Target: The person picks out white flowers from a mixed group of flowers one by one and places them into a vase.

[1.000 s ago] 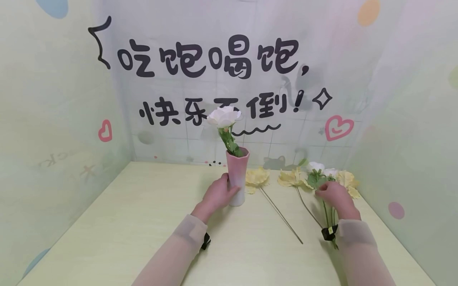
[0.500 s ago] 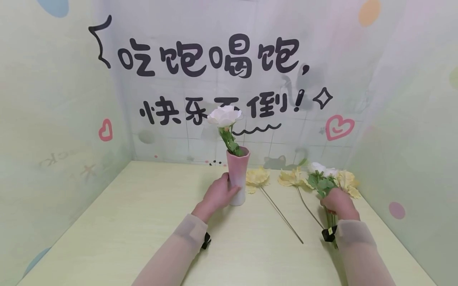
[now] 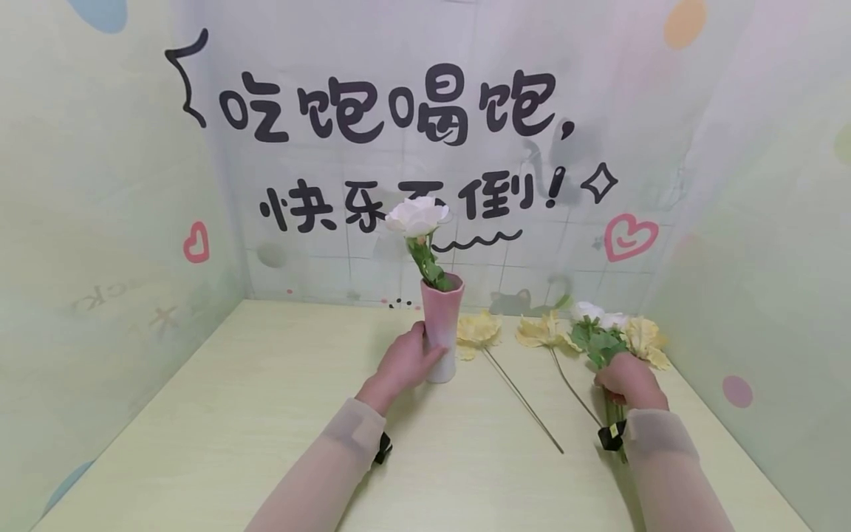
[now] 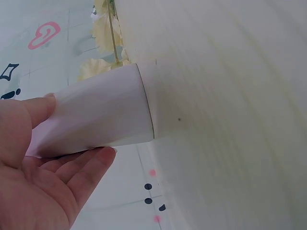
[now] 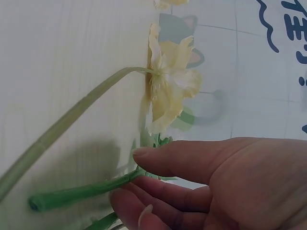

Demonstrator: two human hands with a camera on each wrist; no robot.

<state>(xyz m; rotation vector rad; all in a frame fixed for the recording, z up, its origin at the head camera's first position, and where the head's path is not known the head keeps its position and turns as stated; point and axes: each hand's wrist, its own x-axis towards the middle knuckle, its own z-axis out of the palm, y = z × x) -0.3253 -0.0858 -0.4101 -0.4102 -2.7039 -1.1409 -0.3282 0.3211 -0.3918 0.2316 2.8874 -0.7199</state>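
Note:
My left hand (image 3: 402, 362) grips the lower half of a pink-and-white vase (image 3: 442, 318), thumb and fingers on either side of it in the left wrist view. The vase stands upright, and one white artificial flower (image 3: 417, 216) leans to the left out of its mouth. At the right, my right hand (image 3: 631, 377) is around the stems just below the leaves of white flowers (image 3: 588, 310) lying on the table. In the right wrist view, thumb and curled fingers pinch a green stem (image 5: 86, 192). The hand hides part of the stems.
Two yellow flowers, one near the vase (image 3: 479, 329) and one further right (image 3: 547, 330), lie with their stems toward me on the pale wooden table (image 3: 199, 421). Another yellow flower (image 3: 645, 340) lies beyond my right hand. Printed cloth walls (image 3: 751, 295) enclose the table's back and sides.
My right hand has come down from the white blooms to the stems below the leaves. During the last half second it barely moves. The left hand and the vase stay in place.

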